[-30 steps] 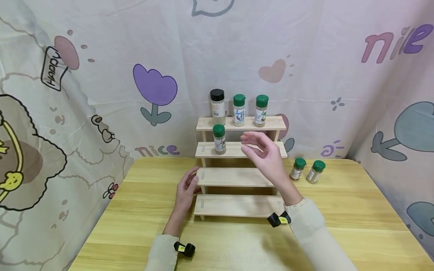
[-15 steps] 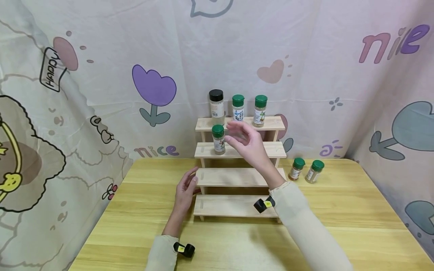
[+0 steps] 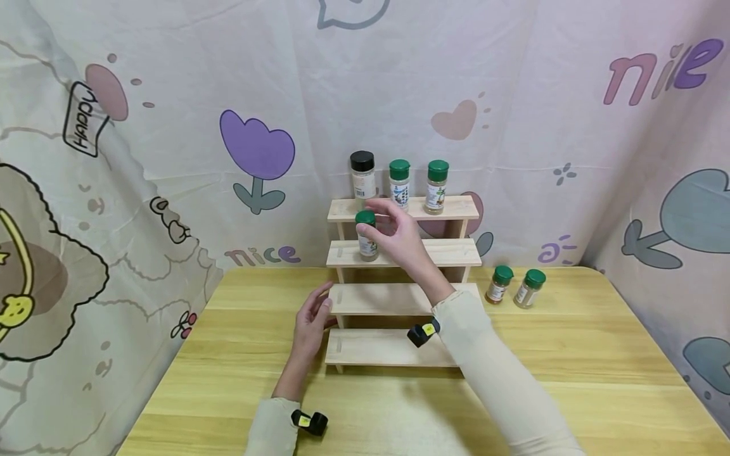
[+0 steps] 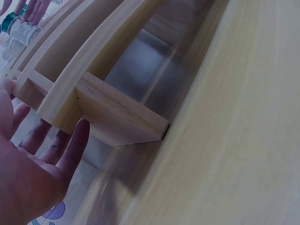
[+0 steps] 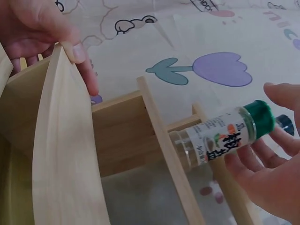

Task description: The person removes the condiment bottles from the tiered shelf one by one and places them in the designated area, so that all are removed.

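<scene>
A tiered wooden display rack stands on the table. My left hand holds its left end, the thumb at a shelf corner and other fingers beyond it, as the right wrist view shows. My right hand is around a green-capped spice jar standing upright on the second shelf from the top. In the right wrist view, the thumb is apart from the cap while the other fingers lie behind the jar; whether they touch it I cannot tell. On the top shelf are a black-capped jar and two green-capped jars.
Two more green-capped jars stand on the table right of the rack: one with reddish contents and a paler one. A printed cloth hangs behind the wooden table.
My right hand has moved left across the second shelf, from its right half to around the green-capped jar. The left hand and the jars have stayed in place.
</scene>
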`<action>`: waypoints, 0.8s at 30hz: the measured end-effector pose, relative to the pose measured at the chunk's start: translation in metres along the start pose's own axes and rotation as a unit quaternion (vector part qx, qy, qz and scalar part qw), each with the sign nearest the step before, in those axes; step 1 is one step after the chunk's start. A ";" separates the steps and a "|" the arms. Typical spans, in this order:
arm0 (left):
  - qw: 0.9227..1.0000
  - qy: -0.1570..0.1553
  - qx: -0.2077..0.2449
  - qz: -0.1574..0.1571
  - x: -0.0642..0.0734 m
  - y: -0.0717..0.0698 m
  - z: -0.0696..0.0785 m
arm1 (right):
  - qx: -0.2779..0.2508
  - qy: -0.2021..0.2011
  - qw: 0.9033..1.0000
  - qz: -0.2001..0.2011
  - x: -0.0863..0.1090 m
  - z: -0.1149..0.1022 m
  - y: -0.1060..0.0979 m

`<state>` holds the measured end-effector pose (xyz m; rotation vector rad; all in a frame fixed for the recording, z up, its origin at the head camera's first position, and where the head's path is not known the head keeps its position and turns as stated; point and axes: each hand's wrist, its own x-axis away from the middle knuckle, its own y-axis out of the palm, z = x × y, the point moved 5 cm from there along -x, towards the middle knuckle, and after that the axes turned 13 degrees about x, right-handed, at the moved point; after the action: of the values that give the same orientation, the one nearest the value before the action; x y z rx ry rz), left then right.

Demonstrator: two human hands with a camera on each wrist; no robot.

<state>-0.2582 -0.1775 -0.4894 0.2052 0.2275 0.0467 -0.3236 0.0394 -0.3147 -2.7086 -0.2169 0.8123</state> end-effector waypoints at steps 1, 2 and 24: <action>1.000 -0.001 0.002 0.000 0.000 0.000 0.000 | 0.001 0.004 1.000 0.001 -0.001 0.001 0.001; 1.000 -0.002 0.004 0.000 0.000 0.000 -0.001 | 0.000 0.009 1.000 0.001 -0.001 0.002 0.002; 1.000 0.006 -0.011 0.001 0.000 -0.001 0.001 | -0.008 0.063 0.998 0.007 0.001 0.009 0.002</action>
<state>-0.2583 -0.1784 -0.4889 0.1840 0.2388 0.0524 -0.3272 0.0399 -0.3229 -2.7673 -0.1771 0.6419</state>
